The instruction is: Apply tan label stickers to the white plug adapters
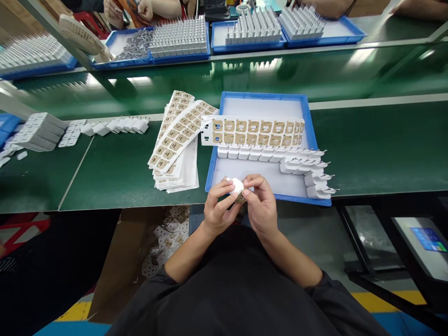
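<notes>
Between my two hands, just over the near edge of the blue tray, is a small white plastic charger housing (237,185). A tan adhesive piece (241,198) shows at its lower side. My left hand (221,205) pinches the housing from the left. On the other side, the thumb and forefinger of my right hand (262,203) close on its right edge and the tan piece. A sheet of tan stickers (259,133) lies across the tray, behind a row of white housings (250,152).
The blue tray (312,140) sits on the green bench (378,144). Left of it lies a stack of sticker sheets (178,135). White blocks (42,132) stand farther left. Under the bench is a carton (128,252) with scraps. Co-workers' hands (145,9) and trays of white parts (178,37) are opposite.
</notes>
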Action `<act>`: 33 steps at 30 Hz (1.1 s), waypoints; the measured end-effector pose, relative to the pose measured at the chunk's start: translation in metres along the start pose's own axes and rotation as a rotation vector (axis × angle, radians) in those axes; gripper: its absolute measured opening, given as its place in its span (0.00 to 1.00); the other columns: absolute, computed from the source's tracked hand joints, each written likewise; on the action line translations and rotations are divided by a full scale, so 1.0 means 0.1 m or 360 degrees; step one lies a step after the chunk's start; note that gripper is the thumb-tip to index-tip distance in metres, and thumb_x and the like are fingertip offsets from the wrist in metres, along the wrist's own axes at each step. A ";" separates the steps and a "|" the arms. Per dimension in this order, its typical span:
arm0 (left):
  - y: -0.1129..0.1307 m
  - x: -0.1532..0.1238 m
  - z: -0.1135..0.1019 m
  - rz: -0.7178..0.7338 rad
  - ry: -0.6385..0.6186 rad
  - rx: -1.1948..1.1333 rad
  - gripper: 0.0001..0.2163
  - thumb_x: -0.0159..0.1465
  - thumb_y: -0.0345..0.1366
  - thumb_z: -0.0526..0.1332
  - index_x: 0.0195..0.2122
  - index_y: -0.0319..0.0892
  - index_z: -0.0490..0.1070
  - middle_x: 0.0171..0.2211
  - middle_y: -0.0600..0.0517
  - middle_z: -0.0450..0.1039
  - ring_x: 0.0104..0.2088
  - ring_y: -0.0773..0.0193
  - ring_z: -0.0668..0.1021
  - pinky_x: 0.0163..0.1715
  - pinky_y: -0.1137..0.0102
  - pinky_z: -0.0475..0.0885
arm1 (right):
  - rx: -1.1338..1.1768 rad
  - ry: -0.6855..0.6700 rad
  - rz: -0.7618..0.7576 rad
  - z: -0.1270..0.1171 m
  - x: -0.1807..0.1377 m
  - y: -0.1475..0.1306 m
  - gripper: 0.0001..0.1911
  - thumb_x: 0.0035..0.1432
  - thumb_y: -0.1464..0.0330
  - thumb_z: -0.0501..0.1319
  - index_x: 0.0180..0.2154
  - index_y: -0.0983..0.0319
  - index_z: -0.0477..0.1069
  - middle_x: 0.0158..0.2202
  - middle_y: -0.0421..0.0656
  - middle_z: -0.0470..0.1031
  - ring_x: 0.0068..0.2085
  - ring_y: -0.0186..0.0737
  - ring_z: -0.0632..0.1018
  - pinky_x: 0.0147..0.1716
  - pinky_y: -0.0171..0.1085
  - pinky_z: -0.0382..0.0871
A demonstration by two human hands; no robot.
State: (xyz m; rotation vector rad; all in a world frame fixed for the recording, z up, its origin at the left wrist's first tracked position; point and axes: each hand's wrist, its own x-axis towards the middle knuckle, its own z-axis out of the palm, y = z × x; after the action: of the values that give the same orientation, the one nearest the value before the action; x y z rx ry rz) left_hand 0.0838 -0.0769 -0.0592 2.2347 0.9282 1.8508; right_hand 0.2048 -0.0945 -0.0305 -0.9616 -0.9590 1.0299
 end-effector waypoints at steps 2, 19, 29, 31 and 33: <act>0.01 0.00 0.00 -0.0004 0.0003 0.0013 0.19 0.62 0.28 0.69 0.51 0.49 0.68 0.47 0.50 0.73 0.51 0.57 0.81 0.51 0.52 0.82 | -0.0016 0.0005 0.0005 -0.01 0.00 0.02 0.01 0.60 0.68 0.62 0.36 0.57 0.71 0.39 0.41 0.69 0.43 0.39 0.73 0.43 0.38 0.71; 0.01 0.05 -0.27 -0.0571 -0.0060 -0.0002 0.16 0.63 0.35 0.69 0.51 0.43 0.70 0.45 0.46 0.78 0.45 0.59 0.82 0.44 0.65 0.81 | -0.0866 -0.0357 -0.0917 -0.15 0.02 -0.08 0.06 0.61 0.72 0.64 0.40 0.55 0.75 0.39 0.45 0.75 0.42 0.45 0.77 0.42 0.45 0.75; -0.63 -0.16 -1.28 -0.1158 0.0641 0.0070 0.24 0.62 0.41 0.70 0.57 0.43 0.68 0.53 0.43 0.73 0.53 0.58 0.79 0.44 0.72 0.79 | -0.0748 -0.1342 0.0435 0.68 -0.51 1.26 0.05 0.66 0.68 0.58 0.38 0.62 0.71 0.28 0.39 0.75 0.25 0.34 0.75 0.26 0.33 0.72; -0.88 -0.18 -1.52 -0.1215 0.0736 0.0119 0.26 0.61 0.39 0.70 0.59 0.41 0.67 0.54 0.42 0.72 0.55 0.56 0.79 0.46 0.71 0.79 | -0.0812 -0.1501 0.0403 0.95 -0.65 1.53 0.04 0.60 0.75 0.60 0.36 0.62 0.73 0.30 0.41 0.78 0.29 0.37 0.78 0.32 0.35 0.74; -1.18 -0.16 -1.77 -0.1276 0.0806 0.0212 0.26 0.58 0.37 0.70 0.57 0.40 0.68 0.55 0.41 0.73 0.54 0.56 0.79 0.47 0.69 0.79 | -0.0890 -0.1637 0.0380 1.14 -0.78 1.72 0.10 0.56 0.80 0.61 0.39 0.63 0.75 0.33 0.43 0.80 0.31 0.39 0.80 0.36 0.37 0.75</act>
State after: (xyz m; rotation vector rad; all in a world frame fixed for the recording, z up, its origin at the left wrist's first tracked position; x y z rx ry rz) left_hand -0.1255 -0.0427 -0.0790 1.1120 1.7276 1.9462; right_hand 0.0383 -0.1102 -0.1740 -0.9963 -2.0982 1.5412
